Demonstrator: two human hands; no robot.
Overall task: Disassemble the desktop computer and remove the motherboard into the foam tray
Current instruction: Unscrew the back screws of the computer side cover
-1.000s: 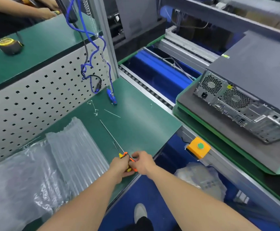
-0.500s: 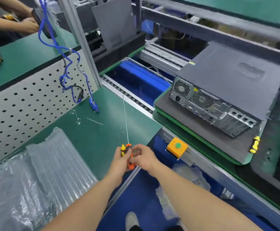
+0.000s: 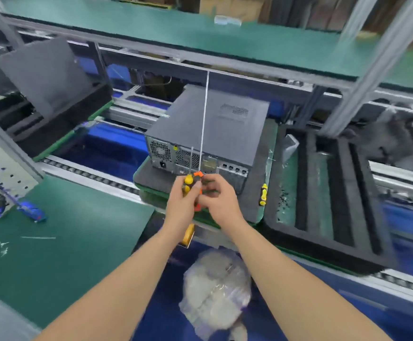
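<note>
The desktop computer (image 3: 212,119) sits closed on a dark foam pad (image 3: 157,179) on the conveyor line, its rear panel of fan grilles and ports turned toward the person. Just right of it lies the foam tray (image 3: 345,193), black with long parallel slots. In front of the computer's rear panel, both hands are raised together. The left hand (image 3: 180,207) has its fingers curled round the yellow-handled screwdriver (image 3: 188,182), whose short shaft points up. The right hand (image 3: 221,203) pinches the orange-handled screwdriver (image 3: 198,174) with bent fingers, and its long thin shaft rises past the top of the case. The two handles touch side by side. A third screwdriver (image 3: 263,194), yellow and black, lies on the pad beside the computer. A green worktop (image 3: 77,242) spreads at the left, and a crumpled plastic bag (image 3: 217,291) lies below between the forearms.
</note>
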